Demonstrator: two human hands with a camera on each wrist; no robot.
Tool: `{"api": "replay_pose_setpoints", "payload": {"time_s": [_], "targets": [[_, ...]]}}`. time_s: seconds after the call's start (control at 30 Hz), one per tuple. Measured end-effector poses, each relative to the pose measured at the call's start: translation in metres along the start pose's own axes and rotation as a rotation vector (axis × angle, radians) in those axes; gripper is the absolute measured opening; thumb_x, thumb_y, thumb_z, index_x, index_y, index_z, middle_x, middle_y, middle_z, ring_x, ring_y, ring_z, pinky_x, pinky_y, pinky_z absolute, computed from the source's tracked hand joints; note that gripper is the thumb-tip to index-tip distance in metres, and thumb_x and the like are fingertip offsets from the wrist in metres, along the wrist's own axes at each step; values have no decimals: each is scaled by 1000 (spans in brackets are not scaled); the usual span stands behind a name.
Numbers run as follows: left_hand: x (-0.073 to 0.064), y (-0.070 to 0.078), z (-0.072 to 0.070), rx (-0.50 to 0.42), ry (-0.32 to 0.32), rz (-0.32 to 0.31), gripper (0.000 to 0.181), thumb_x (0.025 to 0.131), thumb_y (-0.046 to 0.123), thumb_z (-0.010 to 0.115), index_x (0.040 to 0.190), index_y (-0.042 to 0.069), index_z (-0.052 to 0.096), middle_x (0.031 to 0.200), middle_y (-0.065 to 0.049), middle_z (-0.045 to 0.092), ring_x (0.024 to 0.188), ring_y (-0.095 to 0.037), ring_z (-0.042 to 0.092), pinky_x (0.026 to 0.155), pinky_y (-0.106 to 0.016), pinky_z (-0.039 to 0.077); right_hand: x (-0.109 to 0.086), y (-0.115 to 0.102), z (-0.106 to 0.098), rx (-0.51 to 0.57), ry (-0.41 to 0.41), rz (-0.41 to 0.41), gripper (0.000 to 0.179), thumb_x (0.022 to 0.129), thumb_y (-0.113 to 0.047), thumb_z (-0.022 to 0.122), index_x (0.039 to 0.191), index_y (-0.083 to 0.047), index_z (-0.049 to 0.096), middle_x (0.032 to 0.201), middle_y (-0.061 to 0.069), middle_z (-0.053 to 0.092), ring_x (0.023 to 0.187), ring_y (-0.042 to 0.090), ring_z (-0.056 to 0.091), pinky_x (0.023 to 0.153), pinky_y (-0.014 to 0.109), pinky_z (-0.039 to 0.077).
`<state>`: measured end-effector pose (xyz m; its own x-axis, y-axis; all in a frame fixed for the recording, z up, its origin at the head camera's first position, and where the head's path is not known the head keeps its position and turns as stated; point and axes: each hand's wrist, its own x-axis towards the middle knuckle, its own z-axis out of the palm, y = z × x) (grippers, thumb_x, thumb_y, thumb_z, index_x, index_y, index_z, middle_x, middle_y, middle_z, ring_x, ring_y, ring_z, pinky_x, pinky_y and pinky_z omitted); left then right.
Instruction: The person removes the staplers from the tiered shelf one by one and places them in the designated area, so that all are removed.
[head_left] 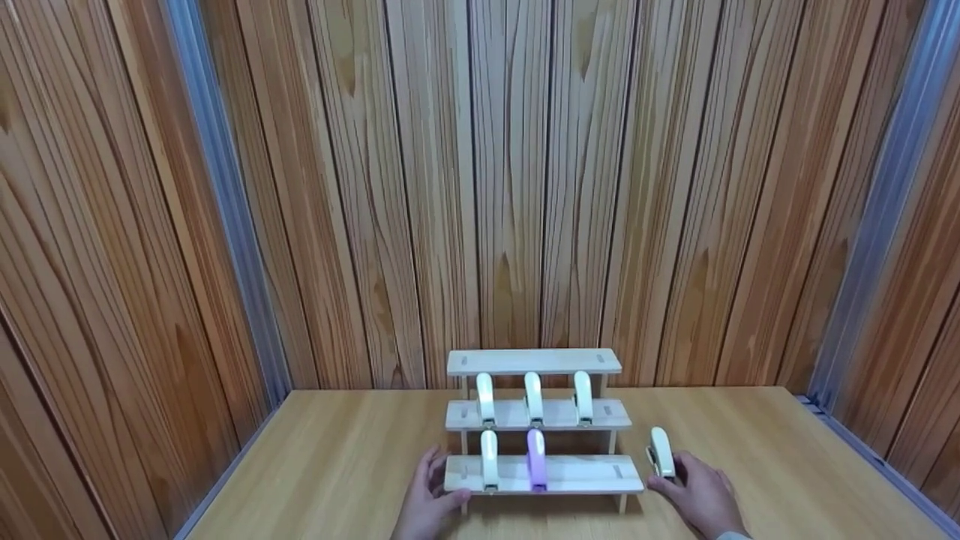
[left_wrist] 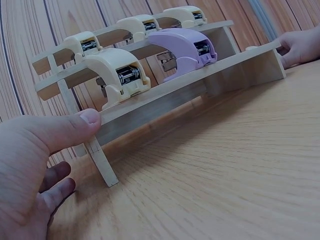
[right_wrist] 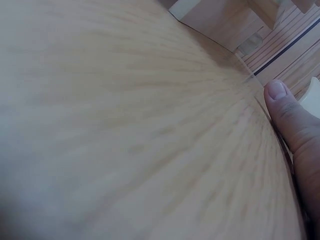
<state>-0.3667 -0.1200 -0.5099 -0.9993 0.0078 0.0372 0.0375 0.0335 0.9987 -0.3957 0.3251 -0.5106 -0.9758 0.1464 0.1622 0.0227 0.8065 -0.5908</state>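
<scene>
A three-tier wooden stand [head_left: 577, 472] stands on the table. My left hand [head_left: 431, 499] holds the left end of its lowest shelf, with the thumb [left_wrist: 75, 131] against the front corner. On that shelf are a cream stapler [head_left: 490, 459] and, to its right, a purple stapler [head_left: 536, 459]. The middle shelf bears three more cream staplers [head_left: 533, 397] in a row. Right of the stand, my right hand [head_left: 701, 487] grips another cream stapler [head_left: 660, 451] just off the shelf's end. In the right wrist view only the thumb [right_wrist: 292, 117] and a sliver of that stapler show.
The top shelf [head_left: 534, 361] of the stand is bare. The wooden table [head_left: 337, 450] extends to both sides. A plank-patterned wall [head_left: 510, 187] rises behind the stand, with metal posts [head_left: 225, 187] at the corners.
</scene>
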Motion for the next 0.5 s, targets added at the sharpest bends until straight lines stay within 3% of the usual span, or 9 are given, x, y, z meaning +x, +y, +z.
{"api": "replay_pose_setpoints", "payload": {"time_s": [0.13, 0.3, 0.5], "targets": [[-2, -4, 3, -4, -6, -5, 110, 75, 20, 87, 158, 0, 17, 156, -27, 36, 141, -48, 36, 116, -61, 30, -5, 5, 0, 1, -6, 7, 79, 75, -60, 79, 123, 1, 63, 111, 14, 70, 105, 37, 64, 92, 58, 38], [-5, -5, 5, 3, -6, 34, 105, 78, 12, 85, 157, -3, 17, 153, -29, 40, 138, -47, 40, 115, -59, 34, -10, 10, 2, -12, 15, -23, 75, 77, -59, 79, 118, 1, 64, 105, 10, 71, 97, 31, 65, 90, 57, 39], [0, 1, 2, 12, 43, -23, 107, 76, 19, 86, 158, 2, 20, 155, -24, 40, 144, -44, 33, 118, -58, 30, -2, 2, 2, -12, 5, -1, 77, 78, -61, 77, 122, 1, 61, 110, 13, 69, 92, 27, 61, 90, 55, 38]]}}
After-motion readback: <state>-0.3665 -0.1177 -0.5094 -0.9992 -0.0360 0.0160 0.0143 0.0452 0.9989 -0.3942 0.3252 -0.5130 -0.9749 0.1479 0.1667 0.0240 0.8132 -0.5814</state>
